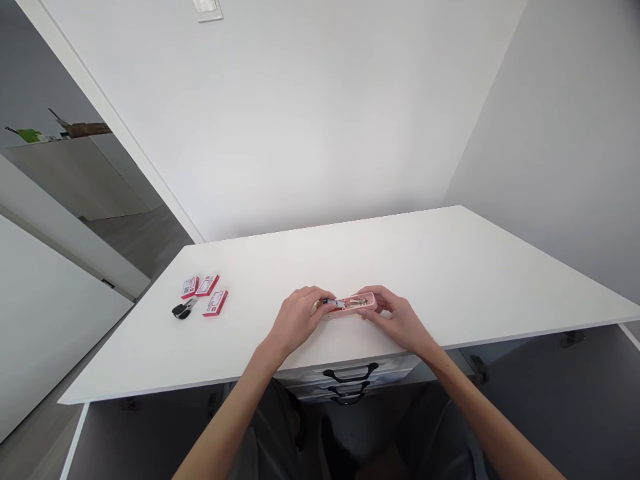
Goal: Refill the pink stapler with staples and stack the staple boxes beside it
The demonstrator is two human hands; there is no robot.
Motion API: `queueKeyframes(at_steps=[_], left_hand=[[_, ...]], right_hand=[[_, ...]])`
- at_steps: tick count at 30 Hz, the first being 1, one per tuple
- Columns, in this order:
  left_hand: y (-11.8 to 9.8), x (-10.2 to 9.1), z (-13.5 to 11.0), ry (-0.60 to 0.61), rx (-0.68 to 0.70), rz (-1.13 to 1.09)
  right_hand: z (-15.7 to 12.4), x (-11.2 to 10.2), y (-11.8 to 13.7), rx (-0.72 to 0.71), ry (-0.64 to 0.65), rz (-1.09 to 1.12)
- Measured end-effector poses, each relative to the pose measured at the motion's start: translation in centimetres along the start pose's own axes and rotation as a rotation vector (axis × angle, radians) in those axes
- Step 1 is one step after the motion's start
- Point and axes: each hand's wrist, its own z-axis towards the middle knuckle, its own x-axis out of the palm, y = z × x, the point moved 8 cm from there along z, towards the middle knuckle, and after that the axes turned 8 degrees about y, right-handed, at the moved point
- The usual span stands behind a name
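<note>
A small pink stapler lies on the white table near its front edge, between both hands. My left hand pinches the stapler's left end, where a metal part shows. My right hand curls round the stapler's right end and holds it. Both hands rest on the tabletop.
Three red and white small boxes lie at the table's left, with a small black tool beside them. A drawer unit with black handles stands under the table's front edge. Walls close in behind and to the right.
</note>
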Motion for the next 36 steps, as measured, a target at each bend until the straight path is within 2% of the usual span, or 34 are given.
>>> queueKeyframes(at_steps=[11, 18, 22, 28, 36], left_hand=[[0.7, 0.0, -0.4, 0.001, 0.018, -0.007], [1.2, 0.2, -1.3, -0.021, -0.044, -0.087], [1.1, 0.6, -1.6, -0.029, -0.06, -0.106], [1.0, 0.4, -1.9, -0.055, -0.039, -0.077], [1.0, -0.1, -2.5, -0.082, -0.041, -0.058]], right_hand=[[-0.1, -0.1, 0.2, -0.001, -0.003, 0.016], [-0.1, -0.4, 0.2, -0.009, -0.022, 0.077], [0.0, -0.6, 0.6, -0.017, -0.023, 0.029], [0.8, -0.7, 3.9, -0.104, 0.022, -0.14], [2.4, 1.1, 8.8, -0.135, 0.269, -0.477]])
